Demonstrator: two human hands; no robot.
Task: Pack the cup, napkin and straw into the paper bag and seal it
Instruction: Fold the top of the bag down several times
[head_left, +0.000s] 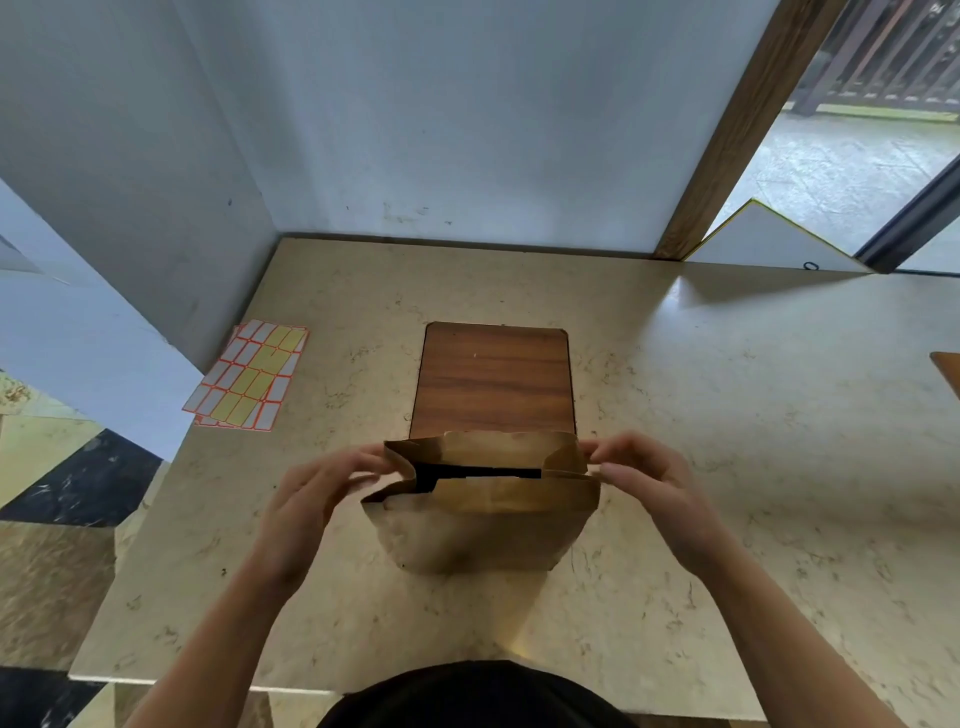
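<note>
A brown paper bag (480, 525) stands upright on the pale marble-look counter (727, 415), near the front edge and right in front of the person. Its mouth is partly drawn together: the far flap leans toward the near one, and only a narrow dark slit shows between them. What sits inside that slit is too dark to make out, so the cup, napkin and straw cannot be seen from here.

The left hand (322, 493) is at the bag's left top corner, fingers bent inward with the tips pinching the folded paper edge there. The right hand (639, 475) mirrors it at the right top corner, thumb and forefinger closed on the rim while the other fingers curl loosely above. Both forearms reach in from the bottom of the view, over a dark garment.

Just behind the bag, touching or nearly touching its far side, lies a flat wooden board (493, 379) with rounded corners, set square to the counter. Well off to the left, by the counter's edge and the grey wall, lies a sheet of stickers (249, 374), white and yellow labels outlined in orange-red. A white panel (774, 244) with a yellow edge leans at the back right, beside a wooden door frame (737, 130).
</note>
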